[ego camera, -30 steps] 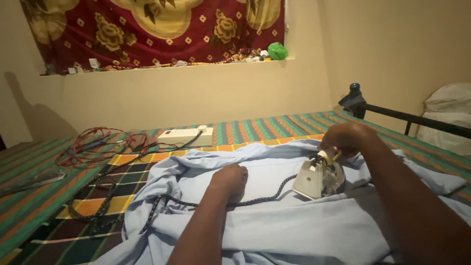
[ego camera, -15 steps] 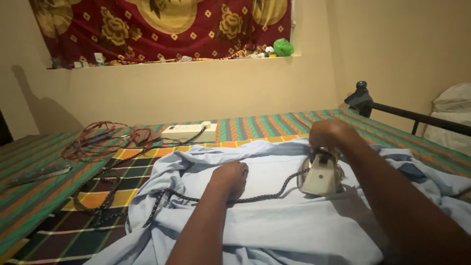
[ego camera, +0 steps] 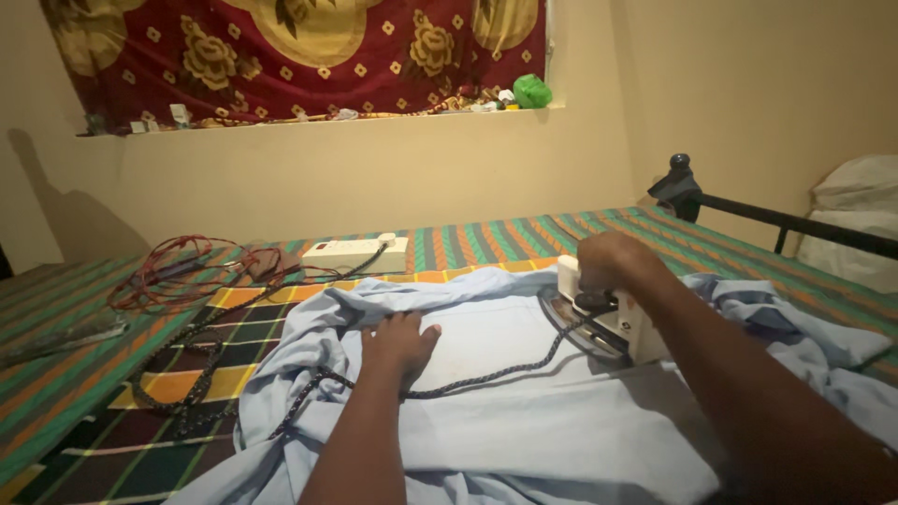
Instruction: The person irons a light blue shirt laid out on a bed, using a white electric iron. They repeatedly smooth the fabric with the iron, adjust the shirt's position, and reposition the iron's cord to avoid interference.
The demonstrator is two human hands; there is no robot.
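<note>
Our left hand [ego camera: 400,342] lay spread flat on the crumpled light-blue cotton garment [ego camera: 524,411]; our right hand [ego camera: 606,262] gripped the white electric iron [ego camera: 608,313]. Middle smooth, edges remained wrinkled.

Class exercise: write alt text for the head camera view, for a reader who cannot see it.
A person's right hand grips a white electric iron on a light blue garment spread over a striped bed cover, while the left hand presses the cloth flat. The iron's braided cord runs to a white power strip.
</note>
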